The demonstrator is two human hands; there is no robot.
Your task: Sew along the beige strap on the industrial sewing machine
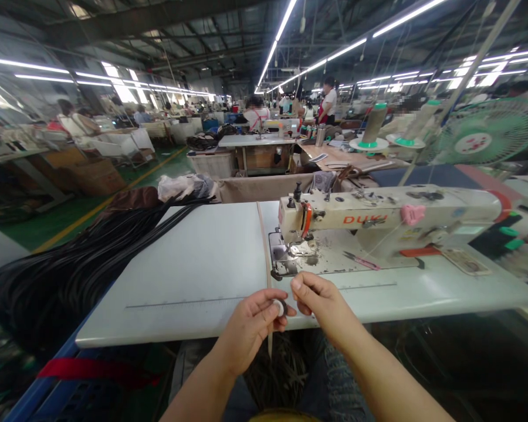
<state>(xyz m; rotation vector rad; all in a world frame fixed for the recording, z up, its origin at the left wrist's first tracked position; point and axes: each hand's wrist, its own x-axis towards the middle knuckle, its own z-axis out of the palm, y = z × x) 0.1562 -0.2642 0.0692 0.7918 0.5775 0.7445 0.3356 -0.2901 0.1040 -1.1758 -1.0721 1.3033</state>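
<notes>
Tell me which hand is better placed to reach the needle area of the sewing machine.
Probably right. The right hand sits just below the sewing machine needle area, fingers pinched; the left hand grips a small round bobbin-like part.

At the table's (193, 264) near edge, the left hand (250, 325) pinches a small round bobbin (280, 306) between thumb and fingers. The right hand (321, 302) sits just beside it, its fingers closed near the bobbin. A thin tan strip (264, 246) runs across the table and hangs over the near edge by the left hand. The sewing machine (378, 225) stands along the far right side. Black straps (70, 269) pile off the left edge.
</notes>
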